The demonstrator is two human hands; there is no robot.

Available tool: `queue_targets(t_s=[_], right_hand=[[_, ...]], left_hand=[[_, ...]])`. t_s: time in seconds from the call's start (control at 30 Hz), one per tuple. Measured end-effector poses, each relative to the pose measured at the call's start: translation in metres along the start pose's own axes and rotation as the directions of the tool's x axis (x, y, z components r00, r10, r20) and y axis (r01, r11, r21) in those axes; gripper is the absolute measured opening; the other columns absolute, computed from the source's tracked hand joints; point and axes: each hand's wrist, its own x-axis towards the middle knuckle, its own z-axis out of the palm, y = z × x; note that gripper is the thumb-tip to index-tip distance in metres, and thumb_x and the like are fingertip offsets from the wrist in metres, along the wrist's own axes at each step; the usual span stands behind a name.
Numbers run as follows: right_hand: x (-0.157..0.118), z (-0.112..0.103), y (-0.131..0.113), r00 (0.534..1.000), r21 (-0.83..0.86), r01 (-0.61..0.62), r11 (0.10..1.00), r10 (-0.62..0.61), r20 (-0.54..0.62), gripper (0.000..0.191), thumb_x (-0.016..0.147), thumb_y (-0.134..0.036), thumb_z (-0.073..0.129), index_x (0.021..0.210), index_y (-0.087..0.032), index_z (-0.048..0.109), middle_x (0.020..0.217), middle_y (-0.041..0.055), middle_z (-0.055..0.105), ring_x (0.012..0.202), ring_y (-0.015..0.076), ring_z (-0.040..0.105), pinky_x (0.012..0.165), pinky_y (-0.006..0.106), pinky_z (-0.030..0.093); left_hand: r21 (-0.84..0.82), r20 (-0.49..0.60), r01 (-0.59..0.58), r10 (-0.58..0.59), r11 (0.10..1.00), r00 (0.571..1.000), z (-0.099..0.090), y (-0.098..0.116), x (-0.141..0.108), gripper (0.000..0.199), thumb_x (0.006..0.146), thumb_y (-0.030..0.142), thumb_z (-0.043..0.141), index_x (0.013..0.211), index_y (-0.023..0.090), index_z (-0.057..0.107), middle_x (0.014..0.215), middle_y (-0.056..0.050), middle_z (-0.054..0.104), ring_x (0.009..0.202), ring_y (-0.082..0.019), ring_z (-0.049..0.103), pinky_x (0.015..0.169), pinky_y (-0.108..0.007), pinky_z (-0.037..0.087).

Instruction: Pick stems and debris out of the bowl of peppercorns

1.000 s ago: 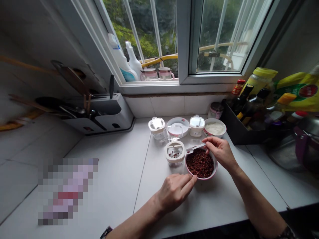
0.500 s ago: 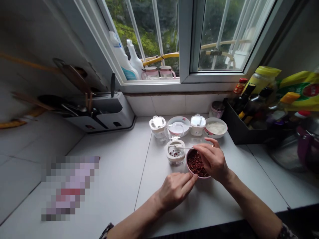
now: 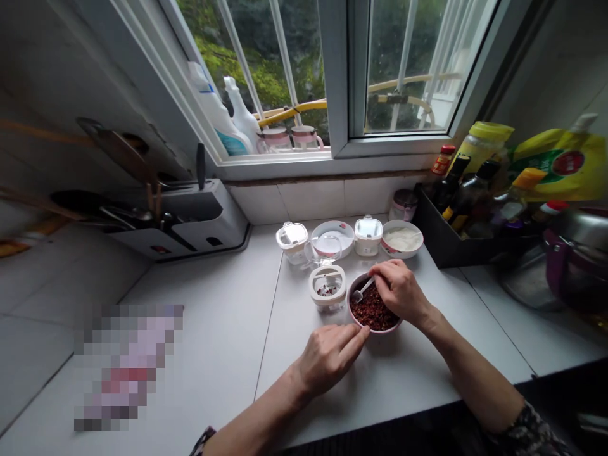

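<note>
A pink-rimmed bowl (image 3: 375, 313) full of dark red, dried bits stands on the white counter. My left hand (image 3: 332, 356) pinches its near rim. My right hand (image 3: 401, 291) is closed on the handle of a small clear spoon (image 3: 360, 295), whose tip is over the red bits at the bowl's left side. Just left of the bowl stands a clear jar (image 3: 327, 292) with a cream rim, its lid (image 3: 327, 246) flipped up and some red bits inside.
Behind are two lidded jars (image 3: 293, 238) (image 3: 368, 235), a bowl with a pale lining (image 3: 332, 237) and a bowl of white grains (image 3: 403, 239). A utensil rack (image 3: 209, 221) stands left; a black box of bottles (image 3: 446, 244) and a pot stand right.
My right hand has drawn the spoon back from over the open jar to the bowl, and the spoon now points down into the red bits. The view has shifted slightly.
</note>
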Motion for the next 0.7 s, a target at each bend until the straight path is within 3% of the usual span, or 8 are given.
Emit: queue_targets(t_s=[0.7], right_hand=[[0.002,-0.002,0.011,0.98,0.078,-0.178,0.981,0.184,-0.076,0.023,0.084,-0.017,0.047,0.077,-0.021,0.068,0.08,0.0058,0.075,0.08,0.0223,0.068,0.083,0.036,0.049]], left_hand=[[-0.014,-0.003,0.017,-0.017,1.0,1.0,0.003,0.0,-0.001,0.018,0.098,0.009,0.045,0.104,0.009,0.062,0.073,-0.006,0.068,0.058,-0.011,0.063,0.05,-0.019,0.048]])
